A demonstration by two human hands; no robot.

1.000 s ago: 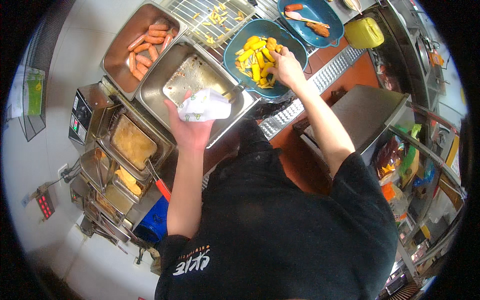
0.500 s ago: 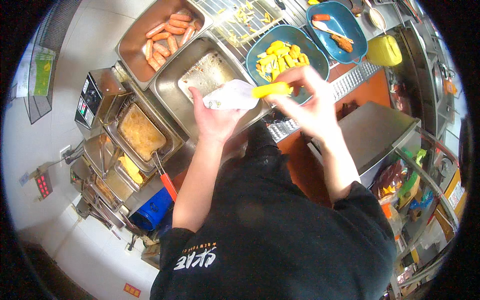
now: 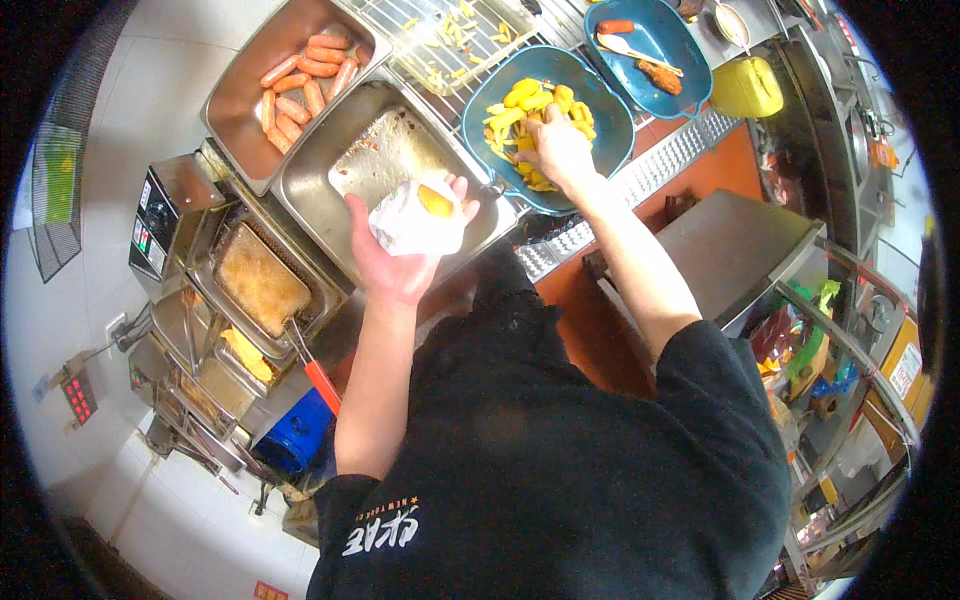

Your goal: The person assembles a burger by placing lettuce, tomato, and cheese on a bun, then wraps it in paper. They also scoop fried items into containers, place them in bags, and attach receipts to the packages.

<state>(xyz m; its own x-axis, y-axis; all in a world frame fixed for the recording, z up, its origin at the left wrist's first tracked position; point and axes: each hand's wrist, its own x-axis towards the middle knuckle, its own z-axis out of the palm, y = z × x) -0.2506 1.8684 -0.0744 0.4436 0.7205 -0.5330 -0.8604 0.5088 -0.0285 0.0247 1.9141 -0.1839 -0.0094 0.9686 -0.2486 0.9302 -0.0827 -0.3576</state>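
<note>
Left grip (image 3: pixel 398 272) cradles paper bag (image 3: pixel 405 222); sausages (image 3: pixel 313 97) beyond steel pan (image 3: pixel 310 190).

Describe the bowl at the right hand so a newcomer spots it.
Start at the stained steel pan, upper centre. The blue bowl sits just right of it, with the right hand inside. Unlike the blue tray beyond, it holds many yellow pieces.

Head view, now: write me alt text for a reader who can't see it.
A person's left hand holds a white paper bag with a yellow piece of food in its opening, while the right hand reaches into a blue bowl of yellow food pieces. Sausages lie in a metal pan at the upper left.
</note>
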